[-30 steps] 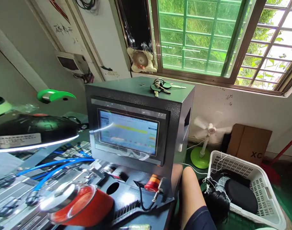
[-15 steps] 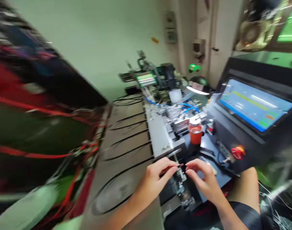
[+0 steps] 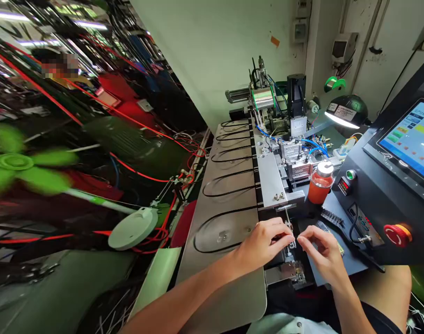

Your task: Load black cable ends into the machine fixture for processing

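Two narrow pinches, contents unclear: left hand (image 3: 269, 239), right hand (image 3: 321, 253); left forearm (image 3: 200, 288), if shifted, could drag near black cable (image 3: 209, 252).

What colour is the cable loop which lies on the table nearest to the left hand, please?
The cable loop is black; the head view shows it.

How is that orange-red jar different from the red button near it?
The jar stands upright; the button is mounted on the dark grey box. The jar has a shiny silver cap, while the button has an orange collar. The jar looks taller, the button squatter. Both are reddish and rounded.
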`<state>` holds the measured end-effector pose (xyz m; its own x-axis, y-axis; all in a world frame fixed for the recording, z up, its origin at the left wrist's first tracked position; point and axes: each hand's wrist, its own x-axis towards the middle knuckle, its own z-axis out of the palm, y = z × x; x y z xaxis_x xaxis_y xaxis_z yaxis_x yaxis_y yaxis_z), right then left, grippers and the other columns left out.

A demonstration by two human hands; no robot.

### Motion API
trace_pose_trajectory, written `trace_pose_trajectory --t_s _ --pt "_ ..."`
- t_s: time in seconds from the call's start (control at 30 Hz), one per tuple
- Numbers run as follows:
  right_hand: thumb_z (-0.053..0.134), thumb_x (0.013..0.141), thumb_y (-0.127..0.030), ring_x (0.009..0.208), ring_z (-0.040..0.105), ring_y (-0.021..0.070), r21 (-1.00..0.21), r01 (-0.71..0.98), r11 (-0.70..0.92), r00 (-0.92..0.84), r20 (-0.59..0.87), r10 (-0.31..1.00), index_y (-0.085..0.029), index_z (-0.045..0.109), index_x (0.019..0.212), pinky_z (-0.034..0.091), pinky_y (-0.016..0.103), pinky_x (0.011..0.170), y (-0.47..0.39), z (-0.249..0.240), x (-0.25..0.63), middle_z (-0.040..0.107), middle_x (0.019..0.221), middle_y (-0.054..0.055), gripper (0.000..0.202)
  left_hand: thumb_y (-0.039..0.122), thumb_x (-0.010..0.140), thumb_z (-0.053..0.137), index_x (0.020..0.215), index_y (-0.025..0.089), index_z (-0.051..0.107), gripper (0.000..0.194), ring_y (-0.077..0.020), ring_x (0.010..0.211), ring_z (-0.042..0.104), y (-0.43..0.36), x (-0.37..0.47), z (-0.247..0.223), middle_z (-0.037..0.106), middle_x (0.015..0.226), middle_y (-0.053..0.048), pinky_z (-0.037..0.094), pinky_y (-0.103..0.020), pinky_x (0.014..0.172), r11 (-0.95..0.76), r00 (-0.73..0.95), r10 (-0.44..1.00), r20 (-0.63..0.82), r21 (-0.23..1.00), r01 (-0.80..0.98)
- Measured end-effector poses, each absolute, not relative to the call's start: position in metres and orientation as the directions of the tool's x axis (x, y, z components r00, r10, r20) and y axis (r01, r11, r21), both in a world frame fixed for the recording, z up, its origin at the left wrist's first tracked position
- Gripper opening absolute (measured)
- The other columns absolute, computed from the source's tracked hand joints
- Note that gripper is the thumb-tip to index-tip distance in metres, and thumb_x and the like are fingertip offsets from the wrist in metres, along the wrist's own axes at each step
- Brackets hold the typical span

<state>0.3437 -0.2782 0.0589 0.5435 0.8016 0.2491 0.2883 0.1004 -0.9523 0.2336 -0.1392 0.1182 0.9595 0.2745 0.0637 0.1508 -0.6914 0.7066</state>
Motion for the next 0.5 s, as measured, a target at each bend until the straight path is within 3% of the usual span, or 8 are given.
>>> trace_pose_trajectory --t_s 0.17,0.27,0.37,0.5 --pt "0.052 0.090 -0.019 0.056 0.049 0.0118 -0.855 0.479 0.198 0.701 0.508 0.500 -0.019 0.057 0.076 0.038 0.024 0.052 -0.267 0.055 0.320 0.055 0.064 -0.001 0.015 0.030 0.090 0.049 0.075 0.015 0.065 0.026 -0.0103 0.066 0.053 -0.152 0.233 0.126 0.058 0.072 -0.001 0.040 -0.019 0.058 -0.496 0.912 0.409 0.030 0.846 0.195" --pt "0.050 0.090 -0.016 0.052 0.044 0.0106 -0.817 0.555 0.157 0.712 0.564 0.417 -0.020 0.051 0.073 0.035 0.023 0.049 -0.260 0.053 0.310 0.050 0.060 -0.002 0.017 0.031 0.090 0.049 0.074 0.014 0.064 0.028 -0.0102 0.066 0.052 -0.156 0.233 0.126 0.058 0.074 -0.001 0.040 -0.019 0.058 -0.449 0.902 0.432 0.011 0.870 0.205" --pt "0.049 0.091 -0.017 0.051 0.043 0.0097 -0.835 0.530 0.147 0.701 0.529 0.479 -0.020 0.050 0.073 0.034 0.022 0.049 -0.259 0.054 0.311 0.049 0.061 -0.003 0.018 0.030 0.090 0.048 0.073 0.014 0.063 0.028 -0.0101 0.065 0.052 -0.151 0.232 0.124 0.059 0.074 -0.001 0.039 -0.020 0.058 -0.467 0.906 0.424 0.001 0.857 0.217" --pt "0.049 0.092 -0.029 0.054 0.047 0.0105 -0.928 0.368 0.053 0.716 0.319 0.621 -0.018 0.055 0.075 0.037 0.022 0.051 -0.265 0.054 0.327 0.053 0.063 -0.002 0.021 0.026 0.090 0.045 0.071 0.016 0.063 0.028 -0.0120 0.067 0.054 -0.135 0.233 0.117 0.062 0.072 -0.001 0.039 -0.022 0.063 -0.596 0.901 0.434 -0.013 0.745 0.298"
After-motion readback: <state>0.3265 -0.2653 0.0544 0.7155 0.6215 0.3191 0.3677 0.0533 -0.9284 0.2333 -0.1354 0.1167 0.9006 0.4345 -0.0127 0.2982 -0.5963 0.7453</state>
